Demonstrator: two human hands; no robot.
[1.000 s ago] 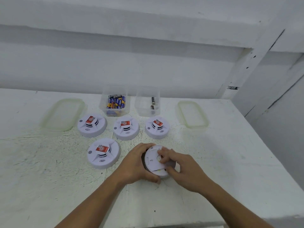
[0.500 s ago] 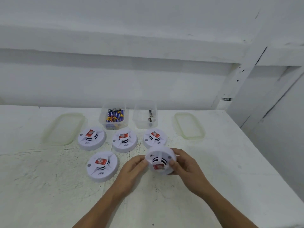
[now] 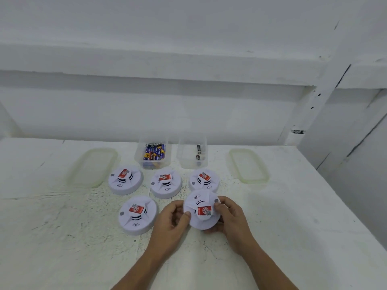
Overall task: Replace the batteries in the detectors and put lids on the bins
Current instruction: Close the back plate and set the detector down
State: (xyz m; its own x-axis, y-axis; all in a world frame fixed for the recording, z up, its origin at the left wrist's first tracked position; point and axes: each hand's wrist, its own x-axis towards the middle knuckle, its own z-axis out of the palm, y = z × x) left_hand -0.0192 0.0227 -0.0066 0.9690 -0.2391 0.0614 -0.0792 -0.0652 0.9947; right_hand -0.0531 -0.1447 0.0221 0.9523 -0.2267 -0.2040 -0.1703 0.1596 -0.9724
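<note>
Since the earlier frames, the held detector [image 3: 202, 212] has been turned from underside-up to face-up, red label toward the viewer, and tilted; the left hand [image 3: 171, 223] pinches its rim at 9 o'clock between thumb and fingers, the right hand [image 3: 229, 219] clamps the rim at 3 o'clock, thumb on the face and fingers beneath; whether it touches the white table [image 3: 293, 237] cannot be told. Four other detectors lie face-up: one [image 3: 137, 214] at 9 o'clock of the hands; a row of three at 12 o'clock, left [image 3: 125, 180], middle [image 3: 166, 182], right [image 3: 204, 180]. Beyond the row stand two clear bins, both open: the left bin [image 3: 154, 154] filled with batteries, the right bin [image 3: 192, 154] holding a few. One lid [image 3: 92, 166] lies at 10 o'clock, the other lid [image 3: 248, 165] at 2 o'clock, each flat beside the bins.
</note>
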